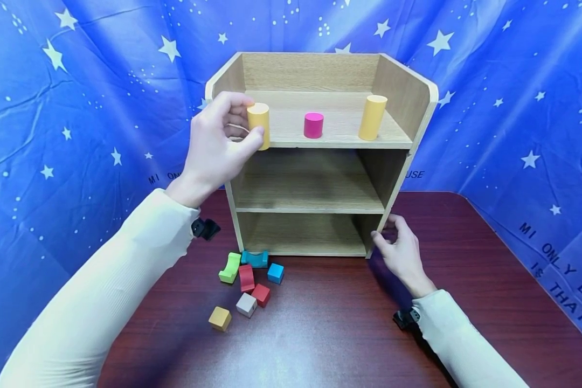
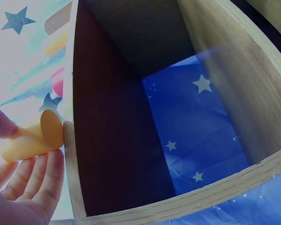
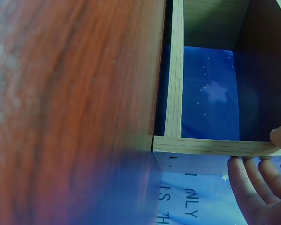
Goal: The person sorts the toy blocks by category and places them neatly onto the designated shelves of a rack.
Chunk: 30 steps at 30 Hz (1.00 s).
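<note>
My left hand (image 1: pixel 213 143) pinches a yellow cylinder block (image 1: pixel 259 119) between thumb and fingers, at the left front edge of the top shelf. In the left wrist view the end of this cylinder (image 2: pixel 30 143) is right by the edge of the wood; whether its base rests on the shelf I cannot tell. A short pink cylinder (image 1: pixel 313 125) and another tall yellow cylinder (image 1: pixel 373 118) stand upright farther right on that shelf. Low on the right, my right hand (image 1: pixel 403 258) grips the side panel of the wooden shelf unit (image 1: pixel 310 212), thumb inside, fingers outside (image 3: pixel 253 185).
On the dark red table (image 1: pixel 320 323), left of centre, lie several small blocks: a green arch (image 1: pixel 230 268), a teal arch (image 1: pixel 255 260), a red arch (image 1: pixel 246 278), and blue (image 1: pixel 275 273), red (image 1: pixel 261 295), white (image 1: pixel 246 304) and yellow (image 1: pixel 220 318) cubes. Blue star-patterned cloth hangs behind.
</note>
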Each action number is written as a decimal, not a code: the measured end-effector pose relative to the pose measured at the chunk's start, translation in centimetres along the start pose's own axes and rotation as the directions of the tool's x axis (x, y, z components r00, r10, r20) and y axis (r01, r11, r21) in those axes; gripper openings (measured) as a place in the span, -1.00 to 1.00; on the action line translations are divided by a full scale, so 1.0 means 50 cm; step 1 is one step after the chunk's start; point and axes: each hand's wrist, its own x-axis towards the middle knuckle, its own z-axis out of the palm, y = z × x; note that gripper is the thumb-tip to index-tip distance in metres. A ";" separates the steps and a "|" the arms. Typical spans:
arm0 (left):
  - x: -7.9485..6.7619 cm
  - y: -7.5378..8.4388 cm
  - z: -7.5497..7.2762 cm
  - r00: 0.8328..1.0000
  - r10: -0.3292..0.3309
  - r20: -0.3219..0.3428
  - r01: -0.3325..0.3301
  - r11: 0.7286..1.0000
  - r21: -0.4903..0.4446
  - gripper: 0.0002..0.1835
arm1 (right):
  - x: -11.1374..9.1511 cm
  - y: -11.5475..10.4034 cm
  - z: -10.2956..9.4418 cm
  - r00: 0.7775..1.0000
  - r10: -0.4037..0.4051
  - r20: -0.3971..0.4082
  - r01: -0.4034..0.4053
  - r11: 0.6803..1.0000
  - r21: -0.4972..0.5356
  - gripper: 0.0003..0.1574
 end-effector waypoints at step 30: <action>0.045 -0.012 0.034 0.985 -0.168 0.034 0.165 0.983 0.082 -0.67 | 0.000 0.002 -0.001 1.000 0.003 0.005 -0.003 1.000 0.015 -0.56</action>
